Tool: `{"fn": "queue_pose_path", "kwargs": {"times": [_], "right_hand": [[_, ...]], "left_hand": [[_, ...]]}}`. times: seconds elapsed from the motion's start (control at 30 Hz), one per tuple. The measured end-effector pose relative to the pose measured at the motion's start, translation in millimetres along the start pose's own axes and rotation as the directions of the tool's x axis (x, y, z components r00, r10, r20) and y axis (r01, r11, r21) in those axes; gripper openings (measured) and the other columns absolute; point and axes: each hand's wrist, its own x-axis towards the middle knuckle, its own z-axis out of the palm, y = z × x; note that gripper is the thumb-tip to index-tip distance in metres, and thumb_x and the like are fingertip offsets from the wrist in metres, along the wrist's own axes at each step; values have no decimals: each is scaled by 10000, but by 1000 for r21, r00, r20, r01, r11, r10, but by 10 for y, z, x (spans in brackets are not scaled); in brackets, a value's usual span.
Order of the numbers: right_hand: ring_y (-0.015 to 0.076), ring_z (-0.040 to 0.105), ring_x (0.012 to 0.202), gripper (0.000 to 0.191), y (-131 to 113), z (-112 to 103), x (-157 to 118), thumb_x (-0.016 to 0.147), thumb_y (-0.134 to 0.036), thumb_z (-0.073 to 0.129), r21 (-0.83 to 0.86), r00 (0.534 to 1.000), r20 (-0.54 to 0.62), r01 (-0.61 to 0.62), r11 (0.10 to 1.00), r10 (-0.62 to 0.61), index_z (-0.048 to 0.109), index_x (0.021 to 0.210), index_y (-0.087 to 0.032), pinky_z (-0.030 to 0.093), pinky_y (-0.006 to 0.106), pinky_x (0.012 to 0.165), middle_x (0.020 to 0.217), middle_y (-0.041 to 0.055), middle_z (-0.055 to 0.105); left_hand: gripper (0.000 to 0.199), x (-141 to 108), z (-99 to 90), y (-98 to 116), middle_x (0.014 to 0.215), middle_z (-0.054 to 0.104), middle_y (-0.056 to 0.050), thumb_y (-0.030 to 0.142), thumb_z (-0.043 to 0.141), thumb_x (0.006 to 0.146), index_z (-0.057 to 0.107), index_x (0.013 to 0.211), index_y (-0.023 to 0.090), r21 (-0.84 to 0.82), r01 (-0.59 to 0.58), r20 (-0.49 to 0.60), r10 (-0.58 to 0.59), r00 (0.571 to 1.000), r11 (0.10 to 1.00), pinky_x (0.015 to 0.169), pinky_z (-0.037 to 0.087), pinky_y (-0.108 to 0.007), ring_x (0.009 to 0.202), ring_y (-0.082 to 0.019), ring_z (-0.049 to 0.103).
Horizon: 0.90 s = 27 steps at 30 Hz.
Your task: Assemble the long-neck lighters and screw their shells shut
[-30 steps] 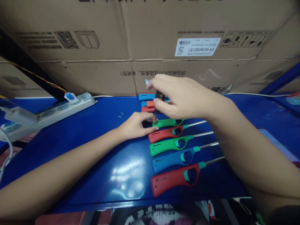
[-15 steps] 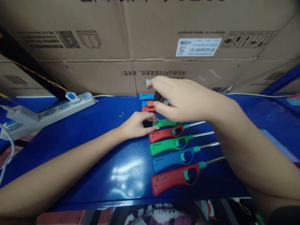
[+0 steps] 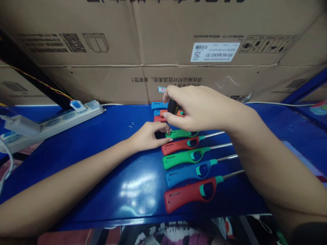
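My right hand is closed around the dark handle of a screwdriver, which stands nearly upright. Its shaft points down at the butt end of a green gas lighter. Thumb and fingers of my left hand pinch that same end from both sides, beside the screwdriver tip. Nearer to me lie a red lighter, another green one, a blue lighter and a larger-looking red one, side by side with metal nozzles to the right. Beyond my hands are more lighters, one of them orange, partly hidden by my right hand.
Small thin metal pieces, perhaps screws, lie on the blue tabletop left of the lighters. A white power strip with plugs and cables sits at the left. A large cardboard box stands along the back edge.
The screwdriver handle tilts slightly differently, and the fingers of my right hand have shifted a little around it. My left hand stays on the green lighter.
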Motion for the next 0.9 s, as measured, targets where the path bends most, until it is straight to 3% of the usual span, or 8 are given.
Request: {"fn": "queue_pose_path", "kwargs": {"times": [0.07,0.17,0.33,0.53,0.9], "right_hand": [[233,637,833,301,0,13,-3,960,-373,476,-8,1000,-11,29,1000,-29,633,1102,-159,403,339,692,1015,107,720],[240,636,913,345,-1,33,3,945,-335,488,16,998,-30,53,998,-53,576,1216,-142,418,339,723,1143,128,699],[221,621,794,288,7,15,26,978,-313,443,33,1000,20,2,999,-2,581,1163,-140,392,334,673,1023,119,722],[221,625,797,295,10,-10,17,982,-373,460,6,1000,-13,6,1000,-6,636,1074,-155,379,330,678,995,110,725],[236,621,826,338,7,-21,11,940,-335,479,36,1000,-18,22,999,-22,664,1140,-135,386,347,686,1037,121,726]], "left_hand": [[201,-1,1,-2,867,740,-31,335,756,877,683,922,153,-3,9,2,-9,1000,1000,708,530,-265,770,-161,687],[201,-2,2,-6,833,730,-23,341,753,879,680,903,155,5,14,5,-14,1000,1000,685,522,-260,739,-153,673],[203,3,-3,1,866,735,-30,347,750,879,678,920,162,-8,33,23,-33,999,999,715,538,-270,776,-160,679],[207,-3,-4,3,877,739,-34,345,752,879,678,930,159,-8,38,17,-38,999,999,715,537,-273,780,-163,685],[194,1,-5,10,856,740,-28,336,755,875,677,914,162,-6,14,3,-14,1000,1000,711,538,-271,769,-162,691]]}}
